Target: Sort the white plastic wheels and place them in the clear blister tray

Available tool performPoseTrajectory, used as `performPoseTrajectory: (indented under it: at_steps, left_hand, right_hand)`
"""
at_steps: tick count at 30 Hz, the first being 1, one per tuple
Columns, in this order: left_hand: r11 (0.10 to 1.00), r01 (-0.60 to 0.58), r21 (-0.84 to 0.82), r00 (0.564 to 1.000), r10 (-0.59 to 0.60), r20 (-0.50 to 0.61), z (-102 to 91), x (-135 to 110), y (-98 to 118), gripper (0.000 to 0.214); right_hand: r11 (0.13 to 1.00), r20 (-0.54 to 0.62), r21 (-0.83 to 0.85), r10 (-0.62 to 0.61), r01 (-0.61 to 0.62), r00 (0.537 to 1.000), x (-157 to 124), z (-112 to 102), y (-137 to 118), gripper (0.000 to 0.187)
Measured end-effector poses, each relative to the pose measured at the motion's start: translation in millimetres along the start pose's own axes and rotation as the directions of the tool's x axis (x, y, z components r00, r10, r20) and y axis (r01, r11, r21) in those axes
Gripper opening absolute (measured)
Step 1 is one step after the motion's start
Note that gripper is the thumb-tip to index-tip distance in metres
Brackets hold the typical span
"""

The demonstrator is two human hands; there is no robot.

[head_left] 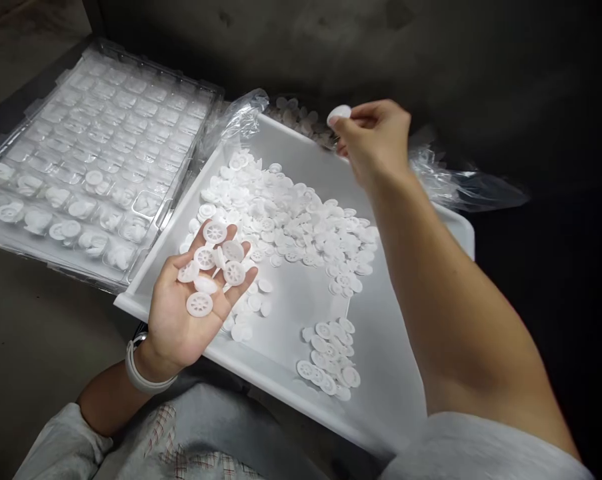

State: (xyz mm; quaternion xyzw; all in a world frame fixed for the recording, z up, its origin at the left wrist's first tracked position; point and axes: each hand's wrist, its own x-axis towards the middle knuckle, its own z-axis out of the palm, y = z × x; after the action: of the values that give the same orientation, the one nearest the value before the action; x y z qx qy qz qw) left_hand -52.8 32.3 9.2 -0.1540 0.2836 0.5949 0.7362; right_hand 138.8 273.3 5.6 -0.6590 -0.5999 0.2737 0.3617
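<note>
My left hand (pixel 185 327) is turned palm up, fingers spread and slightly curled, holding several small white plastic discs (pixel 199 305) with spoke-like openings. It is above the left edge of a white plastic tray (pixel 301 400). My right hand (pixel 381 137) is raised over the tray's far edge, pinching one white disc (pixel 339 115) between thumb and finger; its other fingers are partly hidden. In the tray lies a big heap of similar discs (pixel 281 220), with a smaller cluster (pixel 331 357) closer to me.
At the left stands a clear compartment tray (pixel 105 127); its nearer rows contain white discs. Beyond the white tray's far edge is a pile of discs (pixel 301 120), in dimmer light. Crumpled clear plastic (pixel 243 113) lies at the tray's far corner, and more plastic film (pixel 461 183) at the right.
</note>
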Motion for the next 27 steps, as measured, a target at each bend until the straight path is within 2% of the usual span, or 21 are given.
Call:
performPoseTrajectory:
  at_steps: [2,3,6,8,11,13,15,19,22,24,25,26,27]
  left_hand:
    - [1.000,-0.003,-0.005,1.000,0.003,0.009,-0.3,-1,1,0.047]
    - [1.000,-0.005,-0.011,1.000,0.005,0.014,-0.5,-1,1,0.046]
    - [1.000,-0.002,-0.026,0.999,0.003,0.032,-1.8,1,1,0.044]
    - [1.000,0.007,-0.028,0.999,-0.006,0.051,-2.6,3,0,0.042]
    - [0.999,0.006,-0.034,0.996,-0.003,0.085,-3.8,4,-3,0.042]
    - [0.999,0.004,-0.042,0.995,0.000,0.100,-4.6,4,-5,0.043]
    - [0.999,0.014,-0.043,0.994,-0.009,0.110,-5.3,4,-6,0.044]
    - [0.999,0.030,-0.027,0.992,-0.027,0.121,-5.1,3,-7,0.041]
    - [0.999,0.022,-0.023,0.993,-0.019,0.112,-4.2,3,-7,0.038]
    - [0.999,0.017,-0.027,0.993,-0.014,0.120,-3.8,3,-6,0.037]
    - [0.999,0.018,-0.032,0.992,-0.014,0.126,-3.8,3,-6,0.036]
    - [0.999,0.023,-0.034,0.991,-0.018,0.129,-3.7,4,-6,0.037]
    - [0.999,0.033,-0.035,0.991,-0.028,0.127,-3.8,4,-5,0.037]
  right_hand:
    - [1.000,-0.057,0.024,0.011,-0.010,0.998,11,9,-10,0.025]
    - [0.999,-0.048,0.043,0.005,-0.003,0.999,8,14,-14,0.023]
    - [0.989,0.128,0.128,-0.086,0.070,0.988,-39,22,-21,0.011]
    - [0.971,0.298,0.185,-0.204,0.153,0.933,-87,19,-21,0.014]
    - [0.944,0.453,0.225,-0.322,0.243,0.831,-151,8,-22,0.026]
    - [0.943,0.531,0.219,-0.330,0.250,0.780,-173,4,-24,0.024]
    - [0.958,0.586,0.209,-0.284,0.197,0.758,-179,3,-25,0.022]
    - [0.979,0.589,0.196,-0.167,0.060,0.791,-174,9,-25,0.030]
    - [0.977,0.563,0.207,-0.161,0.050,0.811,-175,13,-23,0.028]
    - [0.969,0.518,0.222,-0.209,0.106,0.829,-179,12,-21,0.022]
    - [0.959,0.480,0.226,-0.262,0.171,0.837,-181,11,-20,0.017]
    - [0.939,0.440,0.222,-0.337,0.263,0.832,-182,8,-20,0.014]
    - [0.900,0.413,0.209,-0.435,0.382,0.800,-184,6,-21,0.016]
